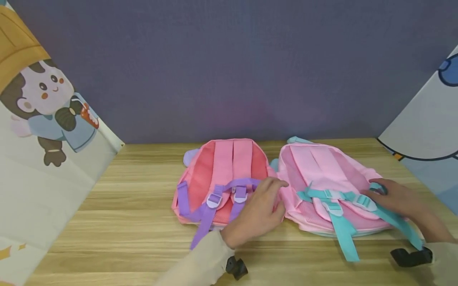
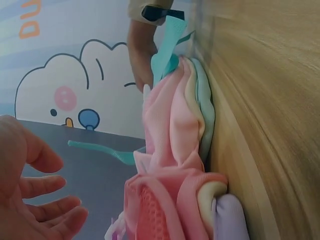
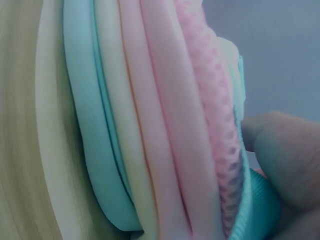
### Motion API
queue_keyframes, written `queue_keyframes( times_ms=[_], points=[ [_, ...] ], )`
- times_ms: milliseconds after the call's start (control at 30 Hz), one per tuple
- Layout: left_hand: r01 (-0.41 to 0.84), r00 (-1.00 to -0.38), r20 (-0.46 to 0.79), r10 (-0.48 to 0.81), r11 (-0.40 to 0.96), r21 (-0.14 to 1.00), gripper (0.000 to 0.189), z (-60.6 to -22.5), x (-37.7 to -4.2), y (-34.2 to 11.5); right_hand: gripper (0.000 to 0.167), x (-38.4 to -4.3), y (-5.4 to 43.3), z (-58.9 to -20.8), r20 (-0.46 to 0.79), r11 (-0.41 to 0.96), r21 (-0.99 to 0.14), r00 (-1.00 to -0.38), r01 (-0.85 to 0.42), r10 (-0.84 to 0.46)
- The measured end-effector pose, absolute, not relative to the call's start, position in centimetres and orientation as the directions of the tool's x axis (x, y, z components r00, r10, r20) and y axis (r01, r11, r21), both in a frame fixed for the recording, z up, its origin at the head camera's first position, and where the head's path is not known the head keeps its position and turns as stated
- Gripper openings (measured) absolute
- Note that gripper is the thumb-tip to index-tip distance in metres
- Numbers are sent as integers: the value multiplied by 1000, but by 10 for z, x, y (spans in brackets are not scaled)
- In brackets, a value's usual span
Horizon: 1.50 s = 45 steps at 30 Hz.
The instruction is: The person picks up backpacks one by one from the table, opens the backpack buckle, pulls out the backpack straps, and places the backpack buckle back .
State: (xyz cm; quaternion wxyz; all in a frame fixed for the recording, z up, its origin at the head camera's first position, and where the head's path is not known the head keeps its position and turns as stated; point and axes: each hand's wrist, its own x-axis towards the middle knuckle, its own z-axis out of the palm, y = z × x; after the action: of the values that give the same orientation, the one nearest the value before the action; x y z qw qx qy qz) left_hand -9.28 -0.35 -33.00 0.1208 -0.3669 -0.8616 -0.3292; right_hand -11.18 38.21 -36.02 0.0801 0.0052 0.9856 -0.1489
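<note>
Two small backpacks lie side by side, straps facing up. The left one is a coral-pink backpack [image 1: 202,178] with purple straps [image 1: 205,226] and white buckles. The right one is a light pink backpack [image 1: 322,163] with teal straps [image 1: 345,238]. My left hand [image 1: 257,210] hovers over the coral backpack's right side, and the left wrist view shows its fingers loosely spread with nothing in them. At the light pink backpack's right edge, my right hand [image 1: 397,198] pinches a teal strap [image 3: 265,205]; its far fingers are hidden.
The backpacks rest on a wood-grain table [image 1: 118,222] in front of a dark blue-grey panel [image 1: 232,71]. Cartoon-printed sheets flank the table, the left one [image 1: 21,178] and the right one [image 1: 422,119]. A black band [image 1: 411,257] sits at the right wrist.
</note>
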Motion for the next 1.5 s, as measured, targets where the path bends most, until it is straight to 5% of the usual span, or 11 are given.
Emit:
queue_keyframes(
  times_ms=[333,733,1067,1500],
  points=[
    [690,-724,426,543,554,467,38,-339,-87,-2,67,-111,356,-362,-107,933,-357,-990,-44,-88],
    [597,-798,341,497,574,561,68,-350,-85,-7,67,-106,317,-365,-76,915,-401,-994,-44,-81],
    [490,-866,229,445,663,566,64,-359,-80,-20,56,-99,287,-367,-5,891,-439,-991,-116,-131],
    [517,-856,291,428,678,522,43,-360,-82,-45,30,-95,263,-365,81,871,-431,-972,-235,-222]
  ],
)
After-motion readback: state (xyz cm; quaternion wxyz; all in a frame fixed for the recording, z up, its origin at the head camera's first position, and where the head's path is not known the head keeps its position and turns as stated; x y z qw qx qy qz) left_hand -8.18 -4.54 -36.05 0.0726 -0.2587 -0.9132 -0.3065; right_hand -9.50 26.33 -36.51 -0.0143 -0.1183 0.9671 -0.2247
